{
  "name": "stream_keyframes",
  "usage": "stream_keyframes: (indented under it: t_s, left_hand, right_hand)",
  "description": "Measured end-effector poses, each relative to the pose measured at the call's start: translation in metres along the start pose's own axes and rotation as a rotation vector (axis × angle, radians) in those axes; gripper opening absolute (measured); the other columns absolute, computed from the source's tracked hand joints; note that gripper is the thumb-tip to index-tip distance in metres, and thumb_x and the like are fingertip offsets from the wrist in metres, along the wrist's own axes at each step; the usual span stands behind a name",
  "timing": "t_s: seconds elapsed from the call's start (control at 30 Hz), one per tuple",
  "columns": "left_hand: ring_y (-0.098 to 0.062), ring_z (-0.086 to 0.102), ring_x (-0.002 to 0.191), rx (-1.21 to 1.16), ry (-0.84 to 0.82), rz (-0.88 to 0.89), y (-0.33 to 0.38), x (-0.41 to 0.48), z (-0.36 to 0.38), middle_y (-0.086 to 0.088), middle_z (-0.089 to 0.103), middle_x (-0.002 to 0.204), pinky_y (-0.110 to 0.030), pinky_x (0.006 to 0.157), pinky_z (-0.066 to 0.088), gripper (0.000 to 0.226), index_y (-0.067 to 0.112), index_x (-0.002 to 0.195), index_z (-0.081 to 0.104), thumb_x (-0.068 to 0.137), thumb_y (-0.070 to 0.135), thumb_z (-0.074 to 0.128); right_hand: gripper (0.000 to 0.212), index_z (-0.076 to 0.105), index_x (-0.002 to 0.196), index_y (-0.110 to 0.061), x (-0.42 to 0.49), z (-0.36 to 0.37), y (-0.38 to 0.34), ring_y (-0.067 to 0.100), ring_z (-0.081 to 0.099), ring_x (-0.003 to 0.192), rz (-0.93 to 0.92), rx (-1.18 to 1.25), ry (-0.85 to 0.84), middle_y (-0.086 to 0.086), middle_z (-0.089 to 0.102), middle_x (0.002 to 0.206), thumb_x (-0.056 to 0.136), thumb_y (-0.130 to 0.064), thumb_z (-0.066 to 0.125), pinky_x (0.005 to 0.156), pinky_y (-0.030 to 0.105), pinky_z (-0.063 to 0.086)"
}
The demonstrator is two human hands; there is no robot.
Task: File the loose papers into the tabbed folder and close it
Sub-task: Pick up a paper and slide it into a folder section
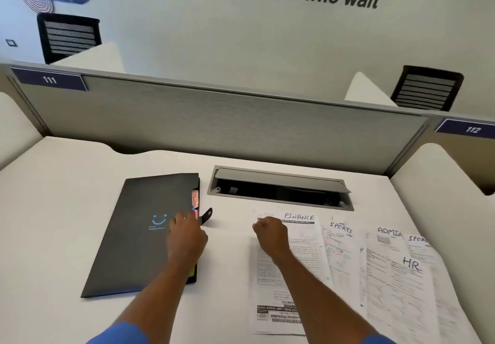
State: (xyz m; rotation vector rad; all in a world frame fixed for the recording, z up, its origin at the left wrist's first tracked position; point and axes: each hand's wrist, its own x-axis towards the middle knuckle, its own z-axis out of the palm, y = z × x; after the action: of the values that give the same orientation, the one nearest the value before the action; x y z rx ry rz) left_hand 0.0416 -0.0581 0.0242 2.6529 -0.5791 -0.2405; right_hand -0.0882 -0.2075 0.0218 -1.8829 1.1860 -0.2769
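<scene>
I see my left hand (186, 239) lying fingers-down on the right edge of the closed dark folder (142, 233), at lower left of centre, gripping nothing that I can make out; coloured tabs (195, 199) poke from that edge beside a black strap (207, 215). The cover bears a blue smiley logo (159, 220) with small print too blurred to read. My right hand (270, 233) is curled into a fist resting on the sheet headed FINANCE (292, 268), whether pinching it I cannot tell. Further right lie overlapping loose papers (396, 276) marked SPORTS, ADMIN, a cut-off SPOR and HR. Above them sits an open cable box (278, 189) in the white desk (67, 183). The grey partition (227, 121) carries plates 111 and 112; the wall lettering reads "not those who wait"
</scene>
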Motion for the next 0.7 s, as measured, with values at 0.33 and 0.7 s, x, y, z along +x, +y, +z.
stream_keyframes:
  t_s: [0.33,0.7]
  left_hand:
    - [-0.036,0.045,0.123,-0.215,-0.356,-0.176,0.095,-0.058,0.05,-0.017,0.046,0.131,-0.041,0.099,0.041,0.056,0.007,0.13,0.046,0.081,0.03,0.061]
    - [-0.041,0.043,0.123,-0.286,-0.307,-0.355,0.121,-0.078,0.081,-0.019,0.041,0.132,-0.046,0.099,0.042,0.063,0.005,0.131,0.042,0.077,0.027,0.066]
  right_hand:
    - [0.034,0.053,0.118,-0.001,-0.017,-0.078,0.061,0.036,0.054,0.116,0.264,-0.265,0.189,0.019,0.054,0.123,0.091,-0.021,0.053,0.094,0.038,0.045]
    - [0.053,0.04,0.129,0.0,-0.009,-0.101,0.104,0.034,0.053,0.12,0.331,-0.184,0.051,0.02,0.052,0.129,0.087,-0.024,0.062,0.098,0.038,0.046]
